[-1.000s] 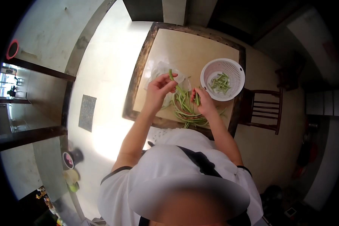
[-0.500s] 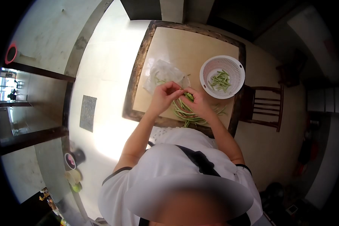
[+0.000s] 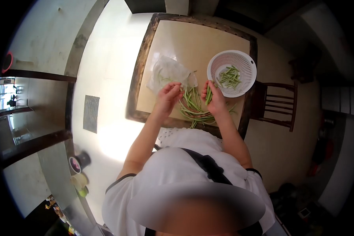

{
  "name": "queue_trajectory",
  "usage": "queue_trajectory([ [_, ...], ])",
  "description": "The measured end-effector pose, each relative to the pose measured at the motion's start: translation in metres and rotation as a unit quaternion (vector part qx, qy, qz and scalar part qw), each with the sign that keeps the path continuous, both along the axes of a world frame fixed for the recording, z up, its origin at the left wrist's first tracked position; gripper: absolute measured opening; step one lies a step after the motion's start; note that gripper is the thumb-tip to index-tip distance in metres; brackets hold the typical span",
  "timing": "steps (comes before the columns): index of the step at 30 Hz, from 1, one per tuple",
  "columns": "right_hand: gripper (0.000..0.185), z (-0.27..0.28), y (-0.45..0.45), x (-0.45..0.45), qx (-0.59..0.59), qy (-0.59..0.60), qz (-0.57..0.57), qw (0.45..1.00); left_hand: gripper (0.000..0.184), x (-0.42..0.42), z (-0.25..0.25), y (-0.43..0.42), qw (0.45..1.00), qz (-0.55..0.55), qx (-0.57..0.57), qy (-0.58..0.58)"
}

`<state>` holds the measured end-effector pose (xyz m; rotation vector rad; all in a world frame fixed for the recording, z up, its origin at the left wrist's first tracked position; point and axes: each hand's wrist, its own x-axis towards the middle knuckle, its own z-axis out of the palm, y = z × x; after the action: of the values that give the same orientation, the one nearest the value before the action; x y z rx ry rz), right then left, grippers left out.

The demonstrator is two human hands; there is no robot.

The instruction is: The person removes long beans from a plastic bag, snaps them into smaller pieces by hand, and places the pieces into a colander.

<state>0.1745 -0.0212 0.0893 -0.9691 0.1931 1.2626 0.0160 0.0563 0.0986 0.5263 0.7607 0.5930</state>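
My right hand [image 3: 217, 100] is closed around several short green bean pieces [image 3: 209, 95], just in front of the white colander. My left hand [image 3: 170, 97] has its fingers pinched together beside the clear plastic bag; whatever they hold, if anything, is too small to make out. Between and below both hands lies a pile of long green beans [image 3: 193, 111] near the table's front edge. Cut bean pieces [image 3: 229, 77] rest in the bottom of the white colander [image 3: 246, 85]. The crumpled plastic bag [image 3: 167, 70] lies left of the beans, with some green bits in it.
The table [image 3: 200, 37] has a rough dark wood border. A wooden chair [image 3: 280, 103] stands at its right side. On the floor to the left are a dark mat [image 3: 91, 114] and a bucket [image 3: 81, 162].
My hands were together over the beans and have moved apart, left hand to the left and right hand to the right. The bean pieces in my right hand now show clearly.
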Motion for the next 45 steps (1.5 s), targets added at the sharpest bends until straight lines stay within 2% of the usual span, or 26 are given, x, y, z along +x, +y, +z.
queue_trajectory([
  [2, 0.009, -0.011, -0.006, 0.005, 0.001, 0.041, 0.033, 0.999, 0.014, -0.003, -0.006, 0.004, 1.0, -0.015, 0.017, -0.004],
  [4, 0.01, -0.013, -0.011, 0.004, 0.077, -0.084, 0.137, 0.984, 0.014, -0.004, -0.016, 0.006, 0.999, -0.034, 0.033, -0.009],
  [8, 0.011, -0.012, -0.009, 0.007, 0.092, -0.024, 0.17, 0.981, 0.018, 0.001, -0.024, 0.005, 0.996, -0.05, 0.054, 0.053],
  [10, 0.012, -0.037, -0.007, 0.02, 0.013, 0.059, 0.087, 0.994, 0.019, -0.001, -0.034, 0.008, 0.991, -0.069, 0.052, 0.1],
  [12, 0.015, -0.067, -0.013, 0.051, -0.003, 0.116, 0.041, 0.992, 0.018, -0.006, -0.071, 0.022, 0.939, -0.088, 0.22, 0.25],
  [13, 0.017, -0.081, -0.015, 0.072, -0.007, 0.128, -0.007, 0.992, 0.018, -0.008, -0.081, 0.034, 0.939, -0.089, 0.219, 0.251],
  [15, 0.02, -0.085, -0.02, 0.105, -0.026, 0.098, -0.086, 0.991, 0.02, -0.012, -0.099, 0.059, 0.803, -0.064, 0.417, 0.422],
  [16, 0.021, -0.078, -0.02, 0.113, -0.039, 0.055, -0.115, 0.991, 0.02, -0.01, -0.106, 0.068, 0.804, -0.067, 0.414, 0.421],
  [17, 0.021, -0.078, -0.021, 0.113, -0.041, 0.055, -0.117, 0.991, 0.021, -0.007, -0.112, 0.078, 0.768, -0.072, 0.435, 0.465],
  [18, 0.021, -0.08, -0.022, 0.113, -0.131, -0.086, -0.138, 0.978, 0.023, -0.007, -0.116, 0.084, 0.728, -0.075, 0.455, 0.507],
  [19, 0.02, -0.083, -0.022, 0.112, -0.216, -0.224, -0.154, 0.938, 0.023, -0.008, -0.121, 0.087, 0.729, -0.076, 0.454, 0.507],
  [20, 0.02, -0.092, -0.025, 0.106, -0.218, -0.225, -0.154, 0.937, 0.021, -0.009, -0.126, 0.088, 0.667, -0.107, 0.492, 0.549],
  [21, 0.019, -0.104, -0.033, 0.095, -0.19, -0.388, -0.056, 0.9, 0.02, -0.01, -0.132, 0.088, 0.599, -0.138, 0.527, 0.587],
  [22, 0.017, -0.105, -0.037, 0.079, -0.154, -0.535, 0.043, 0.83, 0.02, -0.012, -0.139, 0.086, 0.6, -0.141, 0.526, 0.586],
  [23, 0.013, -0.107, -0.04, 0.063, -0.12, -0.496, 0.129, 0.85, 0.018, -0.013, -0.147, 0.085, 0.659, -0.12, 0.509, 0.541],
  [24, 0.012, -0.113, -0.042, 0.045, -0.08, -0.527, 0.202, 0.822, 0.017, -0.014, -0.152, 0.082, 0.713, -0.099, 0.489, 0.493],
  [25, 0.016, -0.141, -0.046, 0.033, -0.064, -0.526, 0.289, 0.798, 0.017, -0.015, -0.148, 0.075, 0.713, -0.105, 0.487, 0.493],
  [27, 0.021, -0.138, -0.043, 0.004, -0.143, -0.556, 0.401, 0.714, 0.016, -0.014, -0.125, 0.057, 0.799, -0.068, 0.43, 0.415],
  [28, 0.021, -0.145, -0.044, -0.002, -0.142, -0.554, 0.402, 0.715, 0.016, -0.014, -0.119, 0.049, 0.798, -0.068, 0.43, 0.417],
  [30, 0.018, -0.162, -0.044, -0.012, -0.159, -0.667, 0.386, 0.617, 0.013, -0.016, -0.109, 0.034, 0.834, -0.047, 0.398, 0.379],
  [31, 0.018, -0.166, -0.044, -0.013, -0.156, -0.667, 0.387, 0.618, 0.012, -0.017, -0.106, 0.028, 0.842, -0.051, 0.39, 0.369],
  [33, 0.015, -0.164, -0.043, -0.011, -0.179, -0.717, 0.405, 0.538, 0.013, -0.021, -0.096, 0.018, 0.848, -0.071, 0.377, 0.366],
  [37, 0.011, -0.138, -0.04, 0.001, -0.221, -0.674, 0.459, 0.535, 0.013, -0.023, -0.093, 0.008, 0.85, -0.113, 0.36, 0.368],
  [40, 0.011, -0.112, -0.046, 0.01, -0.182, -0.71, 0.37, 0.571, 0.014, -0.018, -0.092, 0.003, 0.854, -0.148, 0.348, 0.357],
  [43, 0.011, -0.07, -0.05, 0.015, -0.096, -0.741, 0.246, 0.617, 0.017, -0.007, -0.077, -0.003, 0.879, -0.181, 0.327, 0.297],
  [45, 0.011, -0.04, -0.048, 0.014, -0.034, -0.67, 0.205, 0.713, 0.019, 0.002, -0.059, -0.004, 0.894, -0.196, 0.314, 0.251],
])
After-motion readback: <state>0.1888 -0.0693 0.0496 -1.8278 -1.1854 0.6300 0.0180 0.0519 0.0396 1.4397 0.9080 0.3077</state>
